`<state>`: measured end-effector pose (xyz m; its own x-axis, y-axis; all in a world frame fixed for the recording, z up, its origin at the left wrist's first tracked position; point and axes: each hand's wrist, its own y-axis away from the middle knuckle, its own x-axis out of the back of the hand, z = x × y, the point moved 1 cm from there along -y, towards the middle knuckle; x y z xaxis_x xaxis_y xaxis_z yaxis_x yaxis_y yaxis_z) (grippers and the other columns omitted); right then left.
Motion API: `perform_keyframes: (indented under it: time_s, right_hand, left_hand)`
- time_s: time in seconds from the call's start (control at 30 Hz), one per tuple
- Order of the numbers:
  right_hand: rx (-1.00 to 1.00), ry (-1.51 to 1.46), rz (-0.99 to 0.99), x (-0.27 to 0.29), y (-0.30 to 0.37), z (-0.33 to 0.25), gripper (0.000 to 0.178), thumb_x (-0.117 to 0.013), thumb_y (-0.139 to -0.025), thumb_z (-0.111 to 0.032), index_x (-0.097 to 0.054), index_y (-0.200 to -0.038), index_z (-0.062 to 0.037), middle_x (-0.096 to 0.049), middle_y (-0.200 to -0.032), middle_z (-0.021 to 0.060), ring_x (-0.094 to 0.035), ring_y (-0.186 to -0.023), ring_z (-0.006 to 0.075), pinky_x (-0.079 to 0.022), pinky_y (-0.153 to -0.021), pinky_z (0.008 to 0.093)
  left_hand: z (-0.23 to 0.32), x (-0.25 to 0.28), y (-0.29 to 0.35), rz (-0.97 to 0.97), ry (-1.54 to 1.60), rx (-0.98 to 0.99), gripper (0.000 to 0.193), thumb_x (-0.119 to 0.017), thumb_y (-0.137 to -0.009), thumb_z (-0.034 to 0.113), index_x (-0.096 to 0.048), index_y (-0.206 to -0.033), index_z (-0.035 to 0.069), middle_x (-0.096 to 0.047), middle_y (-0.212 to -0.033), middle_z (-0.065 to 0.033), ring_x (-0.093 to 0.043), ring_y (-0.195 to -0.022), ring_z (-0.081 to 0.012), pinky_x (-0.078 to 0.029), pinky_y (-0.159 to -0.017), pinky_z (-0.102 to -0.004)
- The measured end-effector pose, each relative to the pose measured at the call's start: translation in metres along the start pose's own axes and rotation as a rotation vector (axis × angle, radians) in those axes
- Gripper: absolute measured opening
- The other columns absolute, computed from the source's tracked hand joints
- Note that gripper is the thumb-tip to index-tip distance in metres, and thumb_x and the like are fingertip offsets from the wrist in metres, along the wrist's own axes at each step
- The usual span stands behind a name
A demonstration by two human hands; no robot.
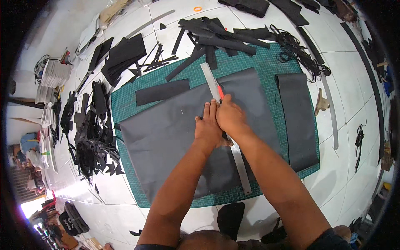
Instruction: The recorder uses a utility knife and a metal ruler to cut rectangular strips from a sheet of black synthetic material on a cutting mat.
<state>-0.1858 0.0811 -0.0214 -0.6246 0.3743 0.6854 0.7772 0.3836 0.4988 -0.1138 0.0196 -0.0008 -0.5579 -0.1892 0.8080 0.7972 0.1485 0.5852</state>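
Left fingers over ruler, right fingers around red cutter.

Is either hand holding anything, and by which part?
Right hand: a red-ended tool, probably a cutter, held behind its red end, grip itself hidden. Left hand: nothing gripped; it lies flat across the middle of the metal ruler.

We count one left hand and one right hand. We see one metal ruler, one partly hidden red tool and one green cutting mat. On that mat we tally one large grey sheet, one folded dark piece and one small grey rectangle. Around it we find one orange ring, two long grey strips and two tangles of black cord. The black scraps overlap too much for us to number.
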Motion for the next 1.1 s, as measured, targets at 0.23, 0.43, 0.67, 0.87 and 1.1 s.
perform_keyframes:
  time_s: [0.23, 0.43, 0.67, 0.87, 1.1]
  right_hand:
    - [0.066, 0.090, -0.030, 0.018, -0.006, -0.006, 0.036, -0.046, -0.096, -0.028, -0.042, -0.118, 0.0011, -0.064, -0.109, 0.0263, -0.062, -0.106, 0.0424, -0.047, -0.090, 0.0521]
    - [0.008, 0.164, -0.106, 0.038, -0.006, -0.021, 0.034, -0.047, -0.096, -0.024, -0.047, -0.118, 0.0025, -0.064, -0.113, 0.0253, -0.063, -0.108, 0.0380, -0.047, -0.095, 0.0494]
    - [0.078, 0.182, -0.214, 0.022, 0.062, 0.036, 0.030, -0.051, -0.092, -0.016, -0.045, -0.116, 0.0018, -0.065, -0.108, 0.0271, -0.063, -0.104, 0.0418, -0.048, -0.090, 0.0501]
    - [-0.026, 0.209, -0.326, 0.018, 0.128, 0.067, 0.028, -0.049, -0.093, -0.014, -0.042, -0.116, 0.0008, -0.065, -0.107, 0.0266, -0.064, -0.102, 0.0410, -0.049, -0.090, 0.0489]
    - [0.008, 0.330, -0.287, 0.019, 0.124, 0.079, 0.029, -0.051, -0.093, -0.016, -0.039, -0.115, -0.0001, -0.066, -0.100, 0.0252, -0.065, -0.099, 0.0391, -0.051, -0.086, 0.0475]
  left_hand:
    - [0.004, 0.002, -0.002, 0.004, -0.016, -0.014, 0.136, -0.082, -0.055, 0.065, -0.009, -0.153, 0.006, -0.007, -0.160, -0.0143, -0.011, -0.148, -0.0323, -0.037, -0.108, -0.0547]
    - [0.005, -0.001, -0.010, -0.020, -0.068, -0.015, 0.136, -0.081, -0.055, 0.067, -0.010, -0.153, 0.005, -0.004, -0.160, -0.0154, -0.010, -0.148, -0.0326, -0.038, -0.107, -0.0550]
    - [0.003, -0.003, -0.007, 0.001, -0.102, 0.015, 0.140, -0.081, -0.054, 0.069, -0.009, -0.151, -0.002, -0.007, -0.160, -0.0168, -0.012, -0.148, -0.0326, -0.039, -0.107, -0.0523]
    - [0.002, -0.005, -0.007, 0.009, -0.076, 0.049, 0.147, -0.082, -0.049, 0.070, -0.005, -0.152, 0.000, -0.003, -0.161, -0.0148, -0.011, -0.148, -0.0311, -0.037, -0.109, -0.0521]
    - [0.007, -0.004, -0.007, 0.035, -0.065, 0.026, 0.147, -0.082, -0.048, 0.070, -0.006, -0.151, -0.002, -0.005, -0.160, -0.0158, -0.012, -0.148, -0.0321, -0.037, -0.109, -0.0504]
